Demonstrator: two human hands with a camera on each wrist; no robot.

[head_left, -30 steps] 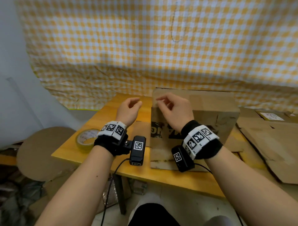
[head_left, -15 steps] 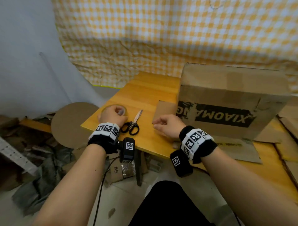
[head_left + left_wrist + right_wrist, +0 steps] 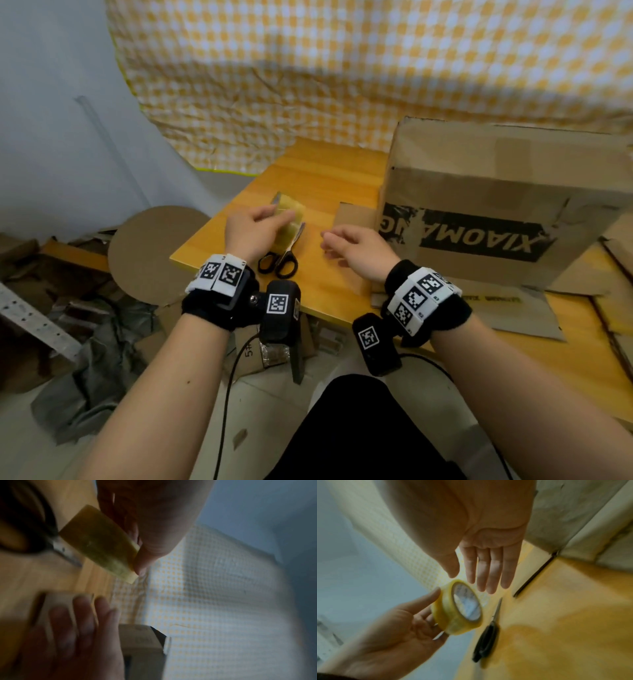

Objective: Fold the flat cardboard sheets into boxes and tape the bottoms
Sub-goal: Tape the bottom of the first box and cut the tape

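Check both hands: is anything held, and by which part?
Left hand holds the tape roll by its outer rim. Right hand holds nothing.

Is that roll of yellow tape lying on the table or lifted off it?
Lifted. The left hand holds the tape roll on edge in the air above the scissors; the right hand reaches toward it, open.

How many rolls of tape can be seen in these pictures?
1. The roll of yellowish tape is held off the wooden table in the left hand, above the scissors. Others could be hidden behind the cardboard box.
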